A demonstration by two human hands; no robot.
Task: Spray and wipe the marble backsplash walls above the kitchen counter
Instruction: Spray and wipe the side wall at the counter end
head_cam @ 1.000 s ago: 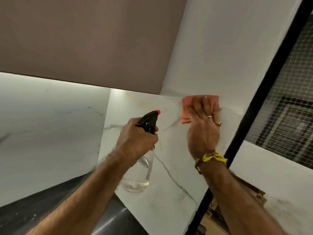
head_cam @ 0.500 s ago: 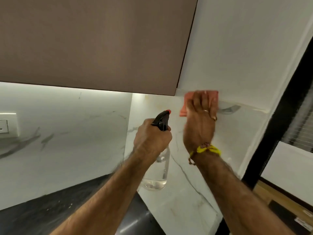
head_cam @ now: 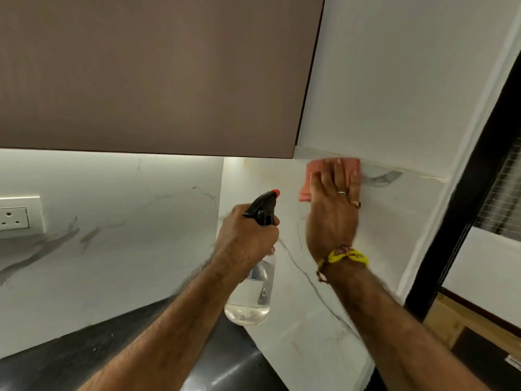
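White marble backsplash (head_cam: 394,221) with grey veins covers the side wall and runs on along the back wall (head_cam: 127,235). My right hand (head_cam: 332,210) lies flat with straight fingers on a pink cloth (head_cam: 313,176), pressing it against the side wall's top edge just under the white painted wall. My left hand (head_cam: 248,244) grips the neck of a clear spray bottle (head_cam: 251,294) with a black trigger head and red nozzle, held in front of the corner. The bottle is about a quarter full of clear liquid.
A brown upper cabinet (head_cam: 155,74) hangs over the back wall. A dark counter (head_cam: 84,354) runs below. A white power socket (head_cam: 17,218) sits on the back wall at the left. A black window frame (head_cam: 476,210) borders the side wall on the right.
The view has swung left, bringing the socket and more of the back wall into sight. My right hand has slid the cloth a little left along the marble's top edge. The bottle stays held.
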